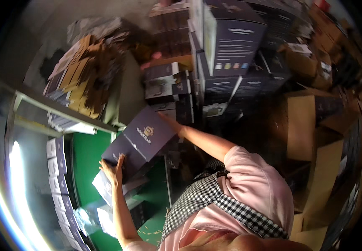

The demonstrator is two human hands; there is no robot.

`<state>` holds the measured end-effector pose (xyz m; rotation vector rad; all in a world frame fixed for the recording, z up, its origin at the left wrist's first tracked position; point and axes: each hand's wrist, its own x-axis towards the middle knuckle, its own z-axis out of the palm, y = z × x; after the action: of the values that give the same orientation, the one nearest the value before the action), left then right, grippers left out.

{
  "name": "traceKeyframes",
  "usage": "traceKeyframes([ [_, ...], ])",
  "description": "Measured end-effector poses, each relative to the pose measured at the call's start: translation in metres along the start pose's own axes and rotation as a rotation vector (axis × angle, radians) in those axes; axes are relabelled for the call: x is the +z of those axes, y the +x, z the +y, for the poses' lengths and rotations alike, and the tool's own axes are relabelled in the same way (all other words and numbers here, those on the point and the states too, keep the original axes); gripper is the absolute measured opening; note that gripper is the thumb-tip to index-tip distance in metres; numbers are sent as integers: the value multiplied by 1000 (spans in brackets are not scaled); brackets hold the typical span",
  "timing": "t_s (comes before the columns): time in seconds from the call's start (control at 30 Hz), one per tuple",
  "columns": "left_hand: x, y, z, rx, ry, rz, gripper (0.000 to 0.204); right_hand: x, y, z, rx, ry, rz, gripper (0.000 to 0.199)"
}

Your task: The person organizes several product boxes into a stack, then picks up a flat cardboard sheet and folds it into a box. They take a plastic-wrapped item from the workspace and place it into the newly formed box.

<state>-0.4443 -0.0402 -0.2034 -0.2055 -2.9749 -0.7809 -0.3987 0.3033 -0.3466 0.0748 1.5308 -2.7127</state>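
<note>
A dark grey-purple cardboard box with a gold emblem and pale print is held tilted between my hands, over the left side of the green work surface. My left hand grips its near left end, with fingers spread against the face and edge. My right hand holds its far right end, the fingers partly hidden behind the box. Under the box, partly covered, lie a white-and-dark carton and some clear plastic wrap.
Along the left edge of the green surface runs a row of small boxes. A metal frame bar crosses at left, with stacked flat cardboard beyond. Tall stacks of dark printed boxes stand ahead. Open brown cartons crowd the right.
</note>
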Motion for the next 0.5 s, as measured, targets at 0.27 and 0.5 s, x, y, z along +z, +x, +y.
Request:
traceKeyframes([
  [0.27,-20,-22,81,323,-341,-173,92,31,-149,-36,-22,455,207,66],
  [0.5,-8,-86,229,607,-486,-431,95,36,-308,-98,-458,216,719,64],
])
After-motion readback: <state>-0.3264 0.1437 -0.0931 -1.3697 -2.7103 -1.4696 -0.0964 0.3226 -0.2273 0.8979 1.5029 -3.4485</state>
